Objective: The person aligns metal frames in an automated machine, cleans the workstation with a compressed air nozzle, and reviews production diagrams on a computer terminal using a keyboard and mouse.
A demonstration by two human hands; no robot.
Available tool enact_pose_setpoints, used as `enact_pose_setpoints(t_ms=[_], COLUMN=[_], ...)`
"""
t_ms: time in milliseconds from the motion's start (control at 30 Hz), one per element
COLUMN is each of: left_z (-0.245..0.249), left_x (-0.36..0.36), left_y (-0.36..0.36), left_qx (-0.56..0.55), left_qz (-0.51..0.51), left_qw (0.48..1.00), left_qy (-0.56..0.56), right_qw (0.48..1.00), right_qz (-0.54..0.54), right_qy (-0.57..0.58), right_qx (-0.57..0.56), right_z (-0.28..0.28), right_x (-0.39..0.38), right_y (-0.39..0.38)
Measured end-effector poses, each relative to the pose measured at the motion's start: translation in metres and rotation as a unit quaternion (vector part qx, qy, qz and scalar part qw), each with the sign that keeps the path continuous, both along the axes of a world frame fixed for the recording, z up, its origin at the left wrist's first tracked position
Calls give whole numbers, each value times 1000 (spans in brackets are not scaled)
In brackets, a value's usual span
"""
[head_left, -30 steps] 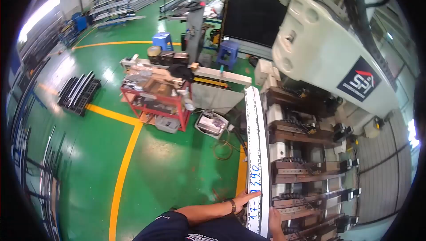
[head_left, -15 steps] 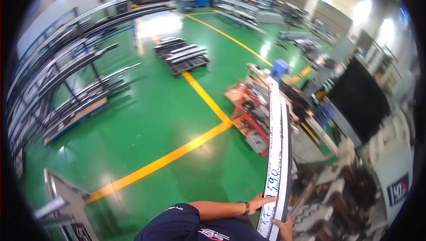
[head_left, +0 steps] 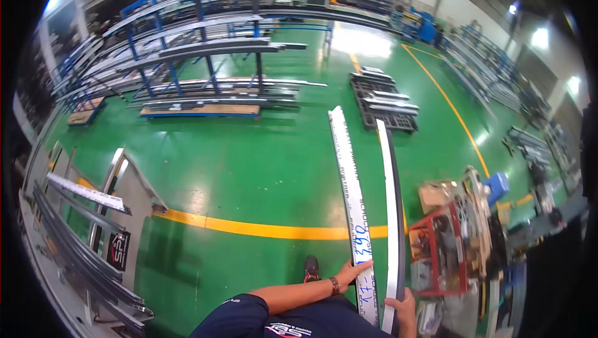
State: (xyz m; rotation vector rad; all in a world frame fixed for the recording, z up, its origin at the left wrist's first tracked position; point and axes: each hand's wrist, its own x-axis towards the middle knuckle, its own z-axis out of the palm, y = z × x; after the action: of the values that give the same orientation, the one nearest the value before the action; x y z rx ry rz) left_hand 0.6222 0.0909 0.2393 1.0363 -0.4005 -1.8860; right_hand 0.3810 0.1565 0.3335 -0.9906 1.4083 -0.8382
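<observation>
Two long profiles extend forward from my body. My left hand [head_left: 352, 273] is wrapped round the white film-covered profile [head_left: 352, 201], which bears blue handwriting and printed text. Its thumb lies over the writing. Beside it, my right hand [head_left: 403, 308] grips the second profile [head_left: 390, 207], white on top with a dark side. A narrow gap separates the two profiles, and their far ends stand apart over the green floor.
A rack [head_left: 212, 51] of long metal profiles stands at the back left. Profiles lie on a black pallet [head_left: 367, 110] ahead. A red cart [head_left: 436, 251] is at the right. More profiles rest on a grey stand [head_left: 146, 195] at the left.
The view has turned left, bringing the rack and the left stand further in. The two profiles, earlier close together, now stand apart at their far ends. Both hands still hold on.
</observation>
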Motion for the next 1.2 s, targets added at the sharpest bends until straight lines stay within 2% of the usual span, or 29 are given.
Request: enact_pose_setpoints(t_ms=[33,133,267,367,433,567,633,667,767,867,933,1067,1167,1200], left_z=[3,14,19,16,-5,-36,-41,-43,-27,-11,5,1,-24,-27], left_x=[24,91,183,252,303,422,484,519,630,718,770,872,944,965], left_y=[-23,-81,-150,-188,-213,-269,-294,-308,-366,-409,-437,-509,-574,-596], left_qx=[2,14,23,30,36,32,32,39,17,28,27,54,50,37], left_qz=[32,106,228,312,369,434,446,450,477,511,524,536,562,573], left_qw=[999,994,973,949,929,900,895,892,878,859,851,843,826,819], left_qy=[4,-3,5,18,12,-10,-3,-2,3,-26,6,18,5,12], right_qw=[999,996,977,957,946,927,917,908,884,885,883,870,867,854], right_qz=[38,89,194,267,309,349,371,368,414,427,428,432,454,470], right_qy=[13,4,66,97,83,109,123,163,195,169,192,223,198,208], right_qx=[-6,-12,-51,-55,-56,-82,-84,-119,-97,-69,-26,-79,-53,-84], right_z=[-9,10,61,36,18,17,19,-3,27,19,50,52,51,45], right_x=[8,62,155,207,254,393,454,481,584,649,696,777,845,867], right_y=[-36,-133,-251,-327,-374,-450,-475,-499,-540,-589,-603,-662,-719,-744])
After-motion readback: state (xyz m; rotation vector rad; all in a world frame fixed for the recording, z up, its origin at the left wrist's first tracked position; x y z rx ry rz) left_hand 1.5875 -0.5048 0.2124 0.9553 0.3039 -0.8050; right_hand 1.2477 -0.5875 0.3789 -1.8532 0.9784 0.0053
